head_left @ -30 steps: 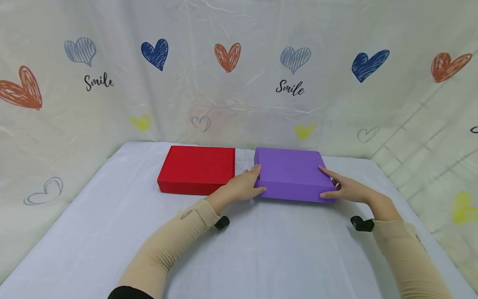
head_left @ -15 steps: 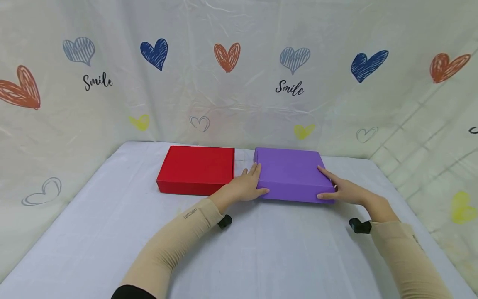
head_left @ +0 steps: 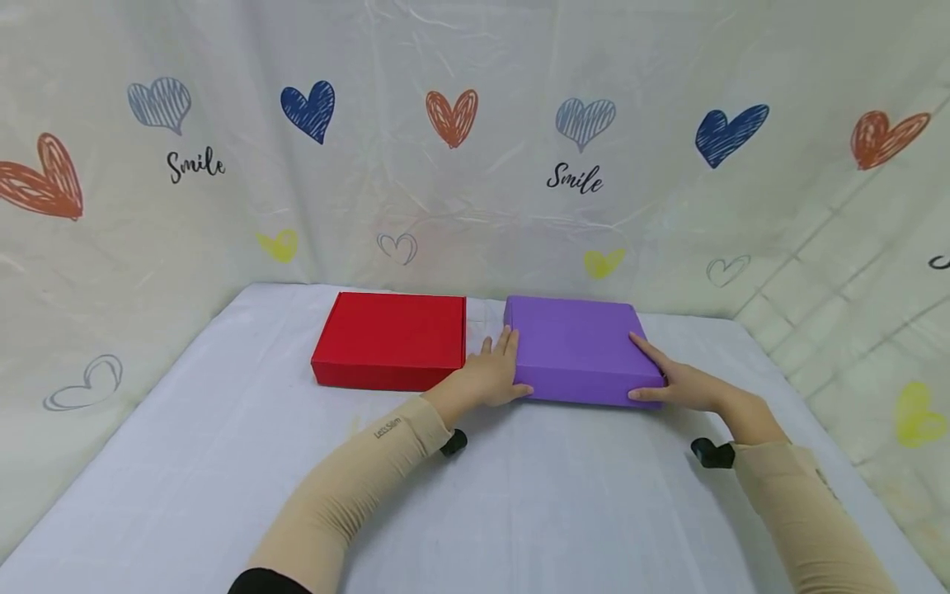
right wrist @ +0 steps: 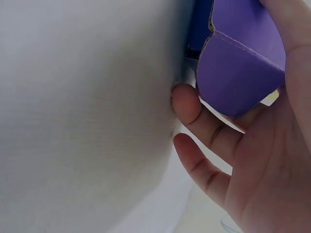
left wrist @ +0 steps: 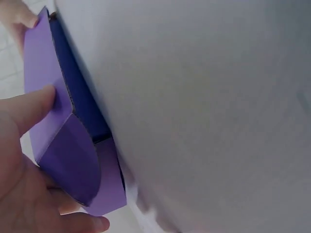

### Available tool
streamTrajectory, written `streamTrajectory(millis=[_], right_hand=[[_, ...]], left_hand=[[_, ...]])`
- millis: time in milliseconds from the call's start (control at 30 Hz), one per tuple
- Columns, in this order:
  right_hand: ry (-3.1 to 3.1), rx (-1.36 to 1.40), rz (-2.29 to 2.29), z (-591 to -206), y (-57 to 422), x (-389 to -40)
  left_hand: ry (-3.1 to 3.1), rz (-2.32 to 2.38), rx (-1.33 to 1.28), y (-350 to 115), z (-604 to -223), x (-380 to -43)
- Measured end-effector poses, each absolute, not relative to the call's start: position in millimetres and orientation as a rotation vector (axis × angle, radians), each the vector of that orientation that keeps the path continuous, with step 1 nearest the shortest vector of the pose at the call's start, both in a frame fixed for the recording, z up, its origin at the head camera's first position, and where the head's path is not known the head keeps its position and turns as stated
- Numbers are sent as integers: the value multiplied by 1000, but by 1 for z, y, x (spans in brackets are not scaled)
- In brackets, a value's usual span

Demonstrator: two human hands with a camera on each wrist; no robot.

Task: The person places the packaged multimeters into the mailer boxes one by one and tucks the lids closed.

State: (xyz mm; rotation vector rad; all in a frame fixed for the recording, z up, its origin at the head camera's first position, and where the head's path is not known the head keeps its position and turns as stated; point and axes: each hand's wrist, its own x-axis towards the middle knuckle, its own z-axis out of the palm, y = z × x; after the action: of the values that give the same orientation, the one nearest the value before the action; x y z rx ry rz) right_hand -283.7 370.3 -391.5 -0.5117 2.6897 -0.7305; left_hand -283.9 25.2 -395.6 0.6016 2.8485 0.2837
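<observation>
A flat purple cardboard box [head_left: 575, 334] lies on the white cloth, right of the middle. My left hand [head_left: 484, 375] holds its left front corner, thumb on the front panel and fingers along the side. At the opposite front corner, my right hand [head_left: 688, 384] grips the box with its thumb in front and index finger at the top edge. In the left wrist view, a rounded side flap [left wrist: 75, 158] stands out of the box, a dark blue strip showing under the front panel. The right wrist view has a similar flap [right wrist: 235, 80] beside the fingers.
A closed red box [head_left: 393, 330] lies just left of the purple one, its right front corner behind my left wrist. White cloth [head_left: 579, 511] covers the table. A curtain [head_left: 505, 49] with printed hearts hangs behind.
My left fingers have straightened a little along the box's side, and the left forearm has shifted slightly right. My right hand has moved slightly left. The boxes stay about where they were.
</observation>
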Motion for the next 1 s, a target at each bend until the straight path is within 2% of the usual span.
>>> streamTrajectory(millis=[267, 700, 1000], right_hand=[[2654, -485, -737, -390, 368, -282], [2657, -472, -669, -389, 362, -281], [2705, -482, -631, -386, 369, -278]], left_hand=[[2812, 186, 564, 28, -384, -283], [2831, 210, 563, 27, -391, -284], [2889, 47, 601, 26, -392, -280]])
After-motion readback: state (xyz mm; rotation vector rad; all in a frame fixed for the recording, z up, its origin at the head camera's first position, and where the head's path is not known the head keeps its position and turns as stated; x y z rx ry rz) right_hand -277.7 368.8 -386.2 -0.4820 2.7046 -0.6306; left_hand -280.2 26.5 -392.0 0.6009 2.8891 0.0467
